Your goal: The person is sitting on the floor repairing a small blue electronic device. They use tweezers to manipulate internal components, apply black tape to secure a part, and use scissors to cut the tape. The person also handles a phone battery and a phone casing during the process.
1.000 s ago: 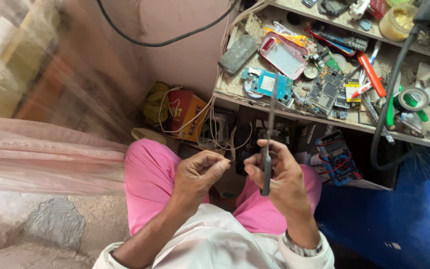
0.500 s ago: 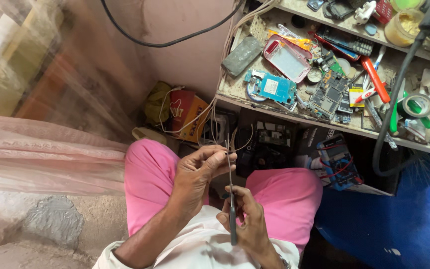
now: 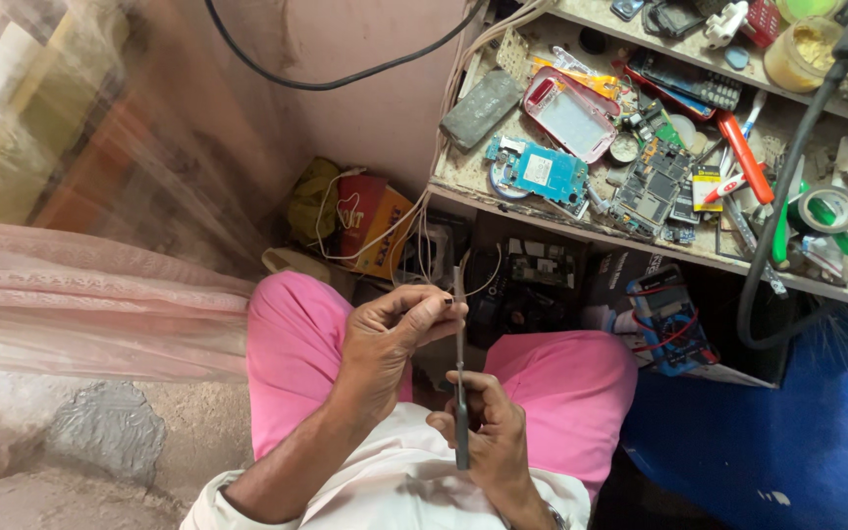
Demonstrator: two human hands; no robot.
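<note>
I sit in pink trousers (image 3: 291,344) with both hands over my lap. My right hand (image 3: 488,437) grips the dark handle of a long thin metal tool (image 3: 459,368) that stands upright. My left hand (image 3: 395,339) pinches the tool's shaft near the tip between thumb and fingers, just above the right hand. A thin wire loops close to the tip.
A cluttered workbench (image 3: 463,177) at upper right carries circuit boards (image 3: 542,172), a pink phone case (image 3: 569,113), a red-handled tool (image 3: 743,157) and a tape roll (image 3: 829,208). A multimeter (image 3: 664,314) lies under it. A black cable (image 3: 787,186) hangs at right. A pink curtain (image 3: 71,304) is at left.
My right hand has dropped from beside the left hand toward my body, taking the tool with it. The left hand now pinches the tool near its tip. The view shifted slightly.
</note>
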